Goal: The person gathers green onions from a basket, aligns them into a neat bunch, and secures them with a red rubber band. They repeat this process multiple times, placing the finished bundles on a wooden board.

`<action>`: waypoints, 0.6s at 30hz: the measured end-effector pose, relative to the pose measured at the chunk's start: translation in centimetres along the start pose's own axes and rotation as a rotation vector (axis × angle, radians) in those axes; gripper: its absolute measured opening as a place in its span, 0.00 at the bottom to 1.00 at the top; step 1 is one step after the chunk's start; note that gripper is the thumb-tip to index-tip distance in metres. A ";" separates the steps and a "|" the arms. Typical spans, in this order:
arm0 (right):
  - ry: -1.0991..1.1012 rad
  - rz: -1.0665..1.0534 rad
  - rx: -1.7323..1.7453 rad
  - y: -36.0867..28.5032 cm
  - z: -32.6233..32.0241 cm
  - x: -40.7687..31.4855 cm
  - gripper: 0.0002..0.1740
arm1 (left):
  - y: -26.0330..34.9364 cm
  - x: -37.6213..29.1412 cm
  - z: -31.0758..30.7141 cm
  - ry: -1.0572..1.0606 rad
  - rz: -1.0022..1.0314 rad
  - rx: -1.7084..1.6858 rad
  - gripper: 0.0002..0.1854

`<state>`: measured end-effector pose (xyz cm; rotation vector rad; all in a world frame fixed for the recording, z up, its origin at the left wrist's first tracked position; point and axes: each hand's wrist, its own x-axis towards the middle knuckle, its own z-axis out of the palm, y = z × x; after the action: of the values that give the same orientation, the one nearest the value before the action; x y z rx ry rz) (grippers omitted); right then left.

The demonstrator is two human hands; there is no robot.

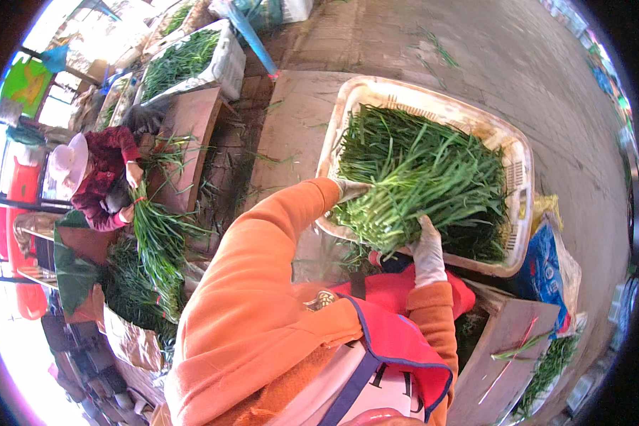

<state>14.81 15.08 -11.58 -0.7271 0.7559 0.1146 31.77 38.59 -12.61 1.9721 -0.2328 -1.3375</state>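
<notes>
My left hand (353, 190), in a pale glove, grips one side of a large bunch of garlic chives (410, 194). Against the opposite side presses my right hand (428, 246), gloved too, with its fingers around the stems. The pale cut ends point toward me and the green leaves fan away. Beneath the bunch, a white slatted plastic crate (523, 160) holds a thick layer of chives (388, 125). Whether the bunch rests on that layer or is held just above it, I cannot tell.
At left, a person (104, 175) in a pale hat holds another chive bunch (157, 239) beside a low wooden bench (191, 144). A filled white crate (231, 64) stands beyond. Right of me are a wooden board (506, 346) and a blue printed bag (548, 271).
</notes>
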 end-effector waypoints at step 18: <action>-0.218 0.078 -0.071 -9.7 -10.5 -9.2 0.31 | 4.6 -1.1 6.3 -0.115 0.116 -0.231 0.45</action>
<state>5.29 2.51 -5.33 -0.7394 0.5743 0.2879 26.99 32.96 -9.98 1.6682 -0.2323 -1.3412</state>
